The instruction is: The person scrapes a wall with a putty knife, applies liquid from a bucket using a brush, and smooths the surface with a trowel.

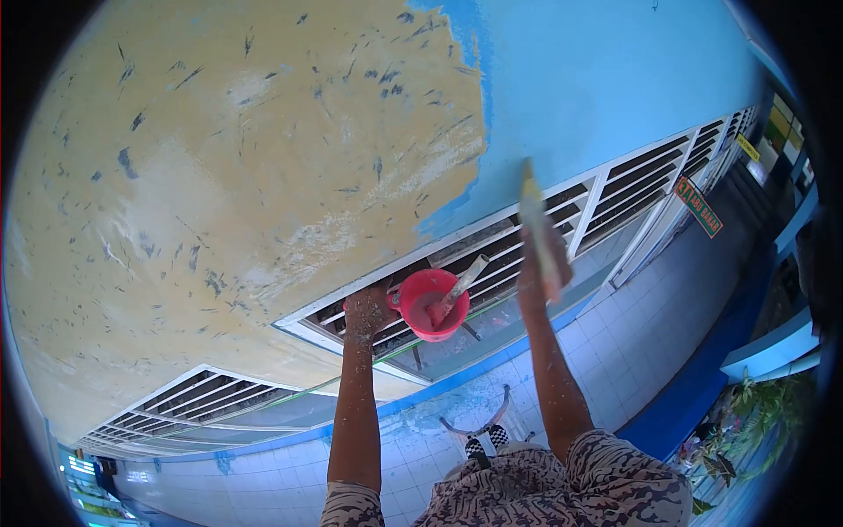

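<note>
My left hand (369,312) is closed at the side handle of a red plastic dipper (435,332), in front of the window slats. Inside the dipper leans a pale stick (470,274), its lower end smeared pink. My right hand (546,268), blurred by motion, grips a long, flat pale tool (532,206) with a yellowish upper part; blur hides its exact kind. The tool's tip points up in front of the blue part of the wall (606,79). To the left, the wall is bare tan plaster (219,158) with dark nicks and whitish patches.
White-framed slatted windows (632,184) run below the wall, with another set (202,395) at lower left. Underfoot, my feet in checkered shoes (498,436) are by a curved metal bar (505,404), above the tiled floor (650,325). A sign (698,206) hangs at right; plants (764,422) grow below.
</note>
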`<state>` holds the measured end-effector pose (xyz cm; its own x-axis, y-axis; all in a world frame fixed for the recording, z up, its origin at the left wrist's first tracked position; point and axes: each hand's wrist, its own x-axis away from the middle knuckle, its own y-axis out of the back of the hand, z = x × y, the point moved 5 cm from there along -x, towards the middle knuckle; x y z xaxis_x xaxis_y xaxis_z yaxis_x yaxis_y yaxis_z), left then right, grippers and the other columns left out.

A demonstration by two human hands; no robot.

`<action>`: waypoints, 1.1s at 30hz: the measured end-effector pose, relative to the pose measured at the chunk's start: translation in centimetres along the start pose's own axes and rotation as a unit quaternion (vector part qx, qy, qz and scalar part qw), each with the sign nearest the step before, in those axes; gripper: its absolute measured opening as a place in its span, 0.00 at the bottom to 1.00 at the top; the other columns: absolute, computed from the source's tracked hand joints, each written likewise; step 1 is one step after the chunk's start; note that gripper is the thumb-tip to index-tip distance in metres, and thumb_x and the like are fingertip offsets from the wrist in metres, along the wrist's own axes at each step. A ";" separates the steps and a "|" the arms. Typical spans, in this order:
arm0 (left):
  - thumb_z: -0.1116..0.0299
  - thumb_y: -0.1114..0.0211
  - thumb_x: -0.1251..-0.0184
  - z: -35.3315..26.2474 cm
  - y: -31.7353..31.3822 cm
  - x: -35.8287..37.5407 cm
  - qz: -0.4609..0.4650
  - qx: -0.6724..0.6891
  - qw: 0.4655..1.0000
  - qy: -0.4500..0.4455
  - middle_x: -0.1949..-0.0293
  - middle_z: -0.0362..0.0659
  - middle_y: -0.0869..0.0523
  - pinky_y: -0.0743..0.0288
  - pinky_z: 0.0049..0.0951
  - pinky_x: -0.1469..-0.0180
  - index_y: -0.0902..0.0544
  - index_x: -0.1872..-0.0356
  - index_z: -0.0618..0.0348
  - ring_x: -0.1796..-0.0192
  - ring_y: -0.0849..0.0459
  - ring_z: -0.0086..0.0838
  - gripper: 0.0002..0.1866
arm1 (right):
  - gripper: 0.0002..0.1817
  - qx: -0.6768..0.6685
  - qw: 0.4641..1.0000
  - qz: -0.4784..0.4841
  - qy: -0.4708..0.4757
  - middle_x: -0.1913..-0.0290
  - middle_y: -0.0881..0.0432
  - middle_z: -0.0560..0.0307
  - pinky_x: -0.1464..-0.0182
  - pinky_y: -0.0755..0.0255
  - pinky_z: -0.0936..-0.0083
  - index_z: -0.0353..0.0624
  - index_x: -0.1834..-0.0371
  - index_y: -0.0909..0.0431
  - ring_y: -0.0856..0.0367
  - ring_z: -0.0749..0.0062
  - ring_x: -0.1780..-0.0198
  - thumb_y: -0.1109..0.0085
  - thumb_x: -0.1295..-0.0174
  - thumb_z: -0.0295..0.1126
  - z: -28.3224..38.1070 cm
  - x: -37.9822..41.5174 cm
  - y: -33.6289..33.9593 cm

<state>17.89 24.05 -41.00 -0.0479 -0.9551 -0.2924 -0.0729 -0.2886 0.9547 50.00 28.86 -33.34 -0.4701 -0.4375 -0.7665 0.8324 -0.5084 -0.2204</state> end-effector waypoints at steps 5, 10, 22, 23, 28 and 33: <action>0.49 0.25 0.53 -0.3 0.2 0.0 -0.007 0.010 1.000 -0.005 0.32 0.56 0.23 0.38 0.57 0.27 0.23 0.31 0.47 0.27 0.29 0.54 0.42 | 0.14 -0.060 0.961 0.224 0.150 0.51 0.10 0.54 0.46 0.16 0.64 0.51 0.53 0.10 0.11 0.60 0.49 0.27 0.43 0.32 5.8 7.8 -3.4; 0.46 0.25 0.54 -0.2 0.1 0.0 0.002 -0.023 1.000 -0.006 0.31 0.56 0.23 0.39 0.58 0.26 0.28 0.26 0.43 0.28 0.28 0.54 0.48 | 0.15 -0.104 0.978 0.101 -0.148 0.55 0.10 0.52 0.50 0.20 0.71 0.34 0.49 0.14 0.12 0.67 0.57 0.29 0.38 0.24 -0.5 0.5 0.3; 0.58 0.25 0.57 -0.2 -0.3 0.2 -0.025 -0.009 0.999 -0.021 0.32 0.56 0.24 0.38 0.59 0.27 0.25 0.29 0.44 0.28 0.29 0.55 0.44 | 0.18 -0.018 0.972 0.158 0.175 0.57 0.11 0.51 0.54 0.16 0.66 0.51 0.49 0.12 0.11 0.55 0.55 0.25 0.46 0.30 4.3 6.3 -2.2; 0.60 0.26 0.59 0.0 -0.3 0.1 -0.039 0.010 0.999 -0.022 0.33 0.56 0.23 0.38 0.60 0.28 0.24 0.30 0.46 0.29 0.28 0.57 0.45 | 0.17 -0.043 0.969 0.175 0.170 0.57 0.10 0.51 0.54 0.16 0.67 0.52 0.51 0.12 0.11 0.57 0.54 0.25 0.45 0.30 4.5 5.6 -2.4; 0.58 0.27 0.54 0.2 -0.4 0.1 -0.036 0.011 0.999 -0.024 0.31 0.56 0.24 0.41 0.60 0.26 0.26 0.28 0.46 0.27 0.30 0.56 0.43 | 0.16 -0.154 0.984 0.052 -0.077 0.50 0.13 0.51 0.49 0.21 0.74 0.31 0.45 0.17 0.16 0.72 0.52 0.33 0.35 0.23 -2.7 -5.6 1.3; 0.57 0.26 0.53 0.1 -0.2 0.3 -0.017 -0.011 1.000 -0.016 0.31 0.57 0.24 0.40 0.59 0.26 0.27 0.28 0.46 0.27 0.31 0.56 0.43 | 0.13 0.006 0.992 -0.102 0.078 0.53 0.12 0.47 0.53 0.18 0.73 0.30 0.47 0.16 0.14 0.69 0.56 0.34 0.34 0.22 -3.4 -14.5 3.0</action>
<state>17.84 23.83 -41.25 -0.0786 -0.9423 -0.3254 -0.0532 -0.3219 0.9453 60.29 36.23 -24.90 -0.5765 -0.2052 -0.7909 0.7211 -0.5830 -0.3743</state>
